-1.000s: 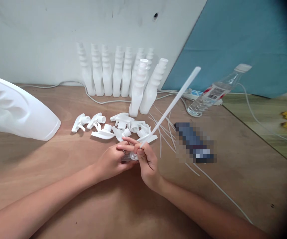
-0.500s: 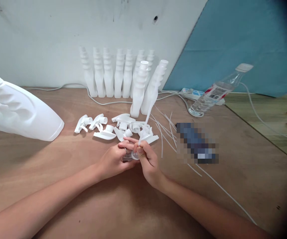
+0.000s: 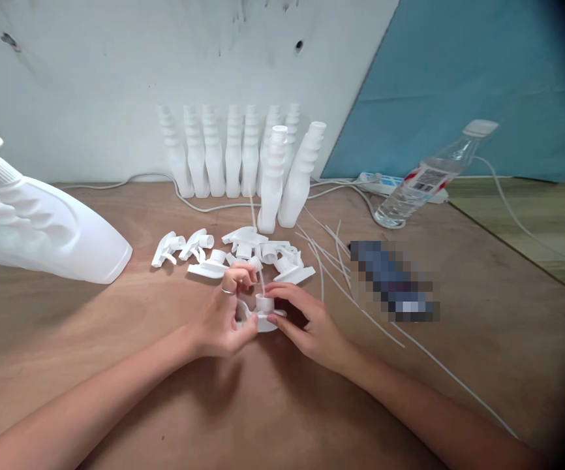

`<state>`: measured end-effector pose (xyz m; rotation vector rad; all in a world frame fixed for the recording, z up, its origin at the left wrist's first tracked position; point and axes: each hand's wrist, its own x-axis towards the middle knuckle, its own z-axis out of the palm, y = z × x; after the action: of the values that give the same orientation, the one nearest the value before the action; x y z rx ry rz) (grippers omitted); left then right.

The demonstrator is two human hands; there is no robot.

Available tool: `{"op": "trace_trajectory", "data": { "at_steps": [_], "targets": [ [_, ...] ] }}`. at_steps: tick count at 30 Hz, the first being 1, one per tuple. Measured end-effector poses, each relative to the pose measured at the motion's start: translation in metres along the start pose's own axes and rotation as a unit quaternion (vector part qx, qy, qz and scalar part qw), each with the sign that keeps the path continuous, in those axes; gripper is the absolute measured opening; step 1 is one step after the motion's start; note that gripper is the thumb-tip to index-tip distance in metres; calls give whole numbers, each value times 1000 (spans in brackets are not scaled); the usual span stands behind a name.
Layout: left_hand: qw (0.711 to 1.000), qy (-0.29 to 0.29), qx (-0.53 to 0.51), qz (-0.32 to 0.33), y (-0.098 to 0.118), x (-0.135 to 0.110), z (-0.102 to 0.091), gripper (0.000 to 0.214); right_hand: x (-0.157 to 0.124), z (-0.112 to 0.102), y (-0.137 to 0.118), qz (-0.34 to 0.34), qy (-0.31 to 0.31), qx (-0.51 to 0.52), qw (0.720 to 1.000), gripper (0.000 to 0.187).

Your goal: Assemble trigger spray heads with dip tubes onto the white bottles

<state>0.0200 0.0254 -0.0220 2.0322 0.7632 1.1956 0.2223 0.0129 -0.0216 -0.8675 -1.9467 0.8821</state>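
Partly covered spray head [image 3: 265, 322], dark object [image 3: 385, 277] pixelated, large bottle [image 3: 67, 225] cropped

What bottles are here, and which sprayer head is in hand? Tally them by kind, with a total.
Held sprayer head: 1
White bottles at the back: 9
White bottle at the left: 1
Clear bottle: 1
Total: 12

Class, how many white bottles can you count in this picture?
10: seven bottles in the back row, two front bottles near that row's right end, one large bottle at the left edge. Others may be hidden.
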Motion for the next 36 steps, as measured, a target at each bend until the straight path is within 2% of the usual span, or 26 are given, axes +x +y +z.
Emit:
{"op": "trace_trajectory", "data": {
  "at_steps": [2,6,8,10,13,14,16,18,20,23,25,29,31,33,36],
  "targets": [
    [999,47,-3,26,5,11,-9,28,-1,0,1,21,5,29,999,18],
    [978,208,5,30,0,57,-29,17,-3,-1,-1,45,30,82,995,5],
    [973,228,26,3,-15,88,-36,20,-4,-1,-3,41,46,93,994,7],
    [977,205,28,-49,-36,117,-38,34,-5,-1,-4,38,63,105,992,7],
    [983,123,-16,-138,-68,150,-34,77,-6,-2,-3,26,87,124,988,6],
    [983,86,-41,-155,-77,158,-31,91,-6,-2,-3,18,92,130,987,6],
    [986,9,-80,-145,-91,169,-25,114,-7,-3,-3,2,93,141,986,10],
    [989,-41,-83,-114,-98,175,-21,124,-7,-4,-3,-9,89,139,986,16],
    [993,-39,-39,-106,-97,177,-19,118,-8,-4,-2,-12,84,122,989,21],
    [990,35,59,-125,-85,174,-23,92,-9,-4,-3,-28,81,98,991,25],
    [982,92,115,-121,-71,169,-33,80,-9,-4,-4,-48,87,85,991,26],
    [962,175,188,-90,-41,155,-76,64,-9,-7,-10,-75,107,61,990,27],
    [937,221,270,-34,-30,147,-105,55,-9,-9,-12,-80,116,50,989,28],
    [901,255,349,23,-26,139,-131,43,-9,-9,-13,-79,124,37,988,27],
    [866,266,422,33,-31,128,-159,32,-10,-8,-12,-65,135,25,988,26]
  ]
}}
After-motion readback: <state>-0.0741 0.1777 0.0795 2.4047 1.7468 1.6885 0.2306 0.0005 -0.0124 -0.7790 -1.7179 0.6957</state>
